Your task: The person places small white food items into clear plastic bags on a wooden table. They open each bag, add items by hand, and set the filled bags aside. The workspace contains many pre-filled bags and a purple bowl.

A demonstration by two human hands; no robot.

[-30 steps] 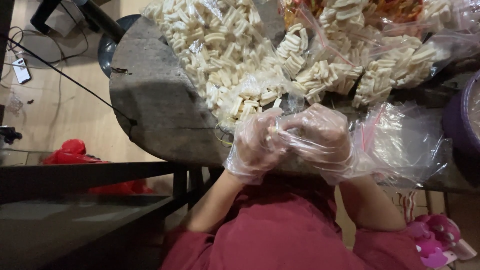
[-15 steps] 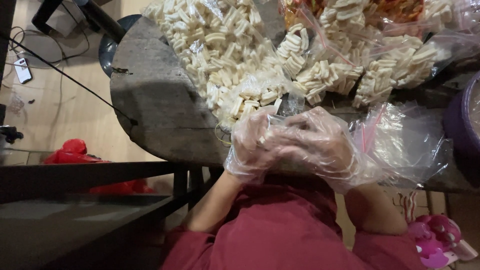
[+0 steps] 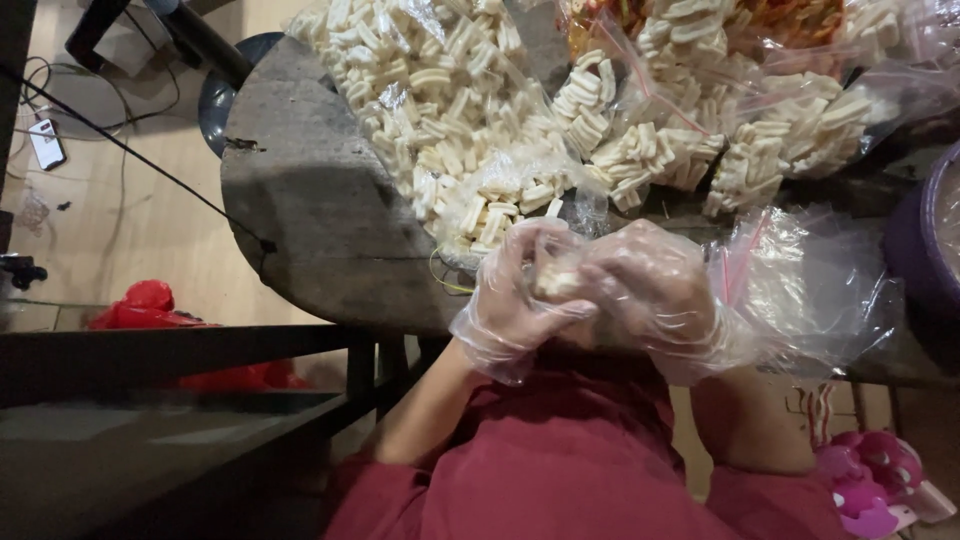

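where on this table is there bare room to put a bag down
Bare wood shows on the table's left end, between its rounded edge and the heap of pale crackers. The rest is crowded: bagged crackers across the back, a loose clear bag and a purple tub to the right, and both gloved hands at the near edge.

Left hand [image 3: 520, 300], right hand [image 3: 655, 295]: thin clear plastic gloves, crinkled, loose at wrists; dark red short-sleeved top

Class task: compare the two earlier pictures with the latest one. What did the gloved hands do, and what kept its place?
The left hand and right hand stay pressed together at the table edge, their fingers shifting slightly around a small pale piece between them. Nothing was picked up or let go. The bagged white pieces and empty clear bag kept their places.
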